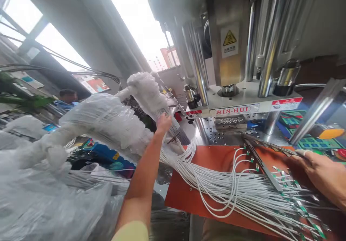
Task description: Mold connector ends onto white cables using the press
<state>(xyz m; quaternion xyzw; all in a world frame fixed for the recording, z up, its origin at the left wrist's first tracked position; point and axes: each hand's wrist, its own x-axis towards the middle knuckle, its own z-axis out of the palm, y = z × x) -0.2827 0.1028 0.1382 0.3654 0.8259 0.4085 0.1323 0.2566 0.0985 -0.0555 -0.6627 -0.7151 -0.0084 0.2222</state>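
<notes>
My left hand (pixel 163 122) is reached forward, its fingers curled at the white cables (pixel 175 127) of a hanging bundle; what lies inside the fingers is partly hidden. My right hand (pixel 319 169) grips the right end of a long, dark metal fixture (pixel 266 167) whose two bars spread in a V. Several white cables with small green-and-metal ends run up to one bar of it. Beneath, a thick spread of white cables (pixel 224 183) lies across an orange-red board (pixel 181 197), their green ends (pixel 302 208) to the right.
A press (pixel 232 109) marked MIN-HUI stands ahead, with steel columns and a hot-surface warning label (pixel 229 40). Cable bundles wrapped in clear plastic (pixel 108 122) hang at left. Green trays (pixel 305 143) lie at right. Another person (pixel 66 98) is far left.
</notes>
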